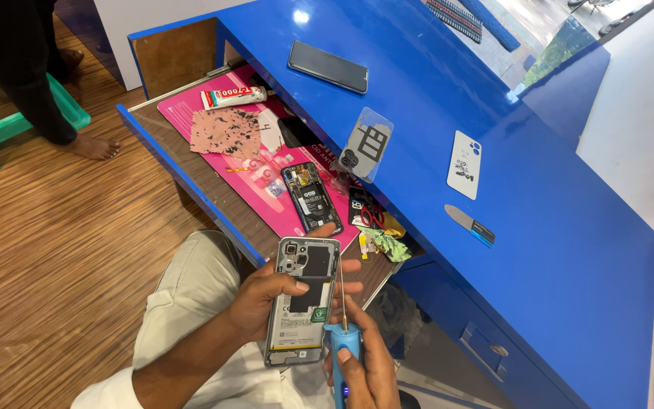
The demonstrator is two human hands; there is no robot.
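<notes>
Now 2 hands on an opened phone (303, 301).
Left hand (266, 299) grips it; right hand (365, 371) holds blue screwdriver (344, 333) at its edge, beside blue counter (539, 227).

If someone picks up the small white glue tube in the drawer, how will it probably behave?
The glue tube looks small, so it is probably light. Its body seems soft and partly squeezed, so it may dent under the fingers. It lies on its side on the pink mat; being roundish, it might roll a little if pushed.

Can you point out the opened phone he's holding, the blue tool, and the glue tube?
opened phone (303, 301): head view, on its bare back.
blue tool (343, 341): head view, on its handle.
glue tube (232, 97): head view, on its white body.
</notes>
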